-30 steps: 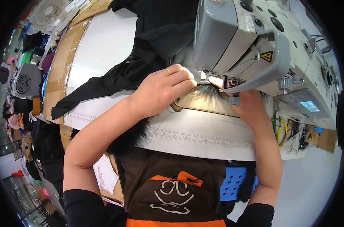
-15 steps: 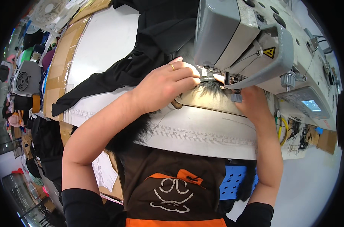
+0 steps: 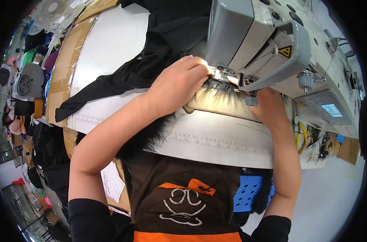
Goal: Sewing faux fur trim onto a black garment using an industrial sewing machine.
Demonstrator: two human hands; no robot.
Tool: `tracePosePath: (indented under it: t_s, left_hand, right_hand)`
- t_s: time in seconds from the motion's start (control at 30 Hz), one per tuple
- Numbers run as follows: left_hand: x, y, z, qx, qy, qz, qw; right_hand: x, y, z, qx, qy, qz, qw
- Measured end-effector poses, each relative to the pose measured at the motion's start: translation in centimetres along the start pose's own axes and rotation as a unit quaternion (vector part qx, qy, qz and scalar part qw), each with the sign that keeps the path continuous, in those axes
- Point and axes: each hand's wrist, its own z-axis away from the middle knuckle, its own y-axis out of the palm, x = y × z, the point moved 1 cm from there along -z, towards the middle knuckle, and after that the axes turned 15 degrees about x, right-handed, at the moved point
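Observation:
Beside the needle area of a grey-and-white sewing machine (image 3: 268,52), my left hand (image 3: 179,84) is closed, fingers bent and pinching the edge of a black garment (image 3: 131,68). A black fur strip (image 3: 219,85) runs along the lit machine bed, just right of those fingers and by the presser foot. My right hand (image 3: 269,105) reaches in from the other side, behind the machine's thread knob and guard. Most of its fingers are hidden there; one lit fingertip shows near the foot. More black fur (image 3: 149,137) hangs over the table's front edge below my left forearm.
A white worktable (image 3: 216,141) with a printed ruler scale spans the front. Cardboard (image 3: 64,76) edges its left side. The machine's control panel (image 3: 329,108) is at right, near a yellow cable (image 3: 302,139). A blue perforated panel (image 3: 248,191) shows below the table; a fan (image 3: 50,10) stands far left.
My left hand has shifted up and to the right, its fingers drawing together closer to the presser foot. More of the fur edge now shows. The right hand has barely moved.

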Motion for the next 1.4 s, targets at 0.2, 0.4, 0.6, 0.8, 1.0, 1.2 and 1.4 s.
tracePosePath:
  t_s: [0.2,0.4,0.6,0.8,1.0,1.2,1.4]
  left_hand:
    - [0.0,-0.4,-1.0,0.020,-0.088,0.111,0.990]
    - [-0.8,-0.7,-1.1,0.049,-0.122,0.073,0.989]
    - [-1.4,0.8,0.7,-0.009,-0.062,0.056,0.996]
    - [-0.6,0.5,1.3,0.029,-0.004,0.020,0.999]
    - [0.0,0.9,1.3,0.004,0.056,0.031,0.998]
    - [0.7,0.2,1.1,-0.005,0.077,-0.053,0.996]
    - [1.4,-0.4,0.8,0.023,0.099,-0.093,0.990]
  right_hand:
    - [0.3,-0.3,-0.2,-0.031,-0.032,-0.003,0.999]
    - [0.5,-0.7,-0.2,-0.064,-0.065,-0.004,0.996]
    - [0.8,-0.8,-0.3,-0.062,-0.073,-0.013,0.995]
    - [0.3,-0.4,-0.1,-0.066,-0.076,0.000,0.995]
    - [0.4,-0.1,-0.5,-0.107,-0.115,0.024,0.987]
    - [0.0,-0.2,0.2,-0.063,-0.068,0.072,0.993]
    - [-0.3,0.2,0.1,-0.036,-0.026,0.010,0.999]
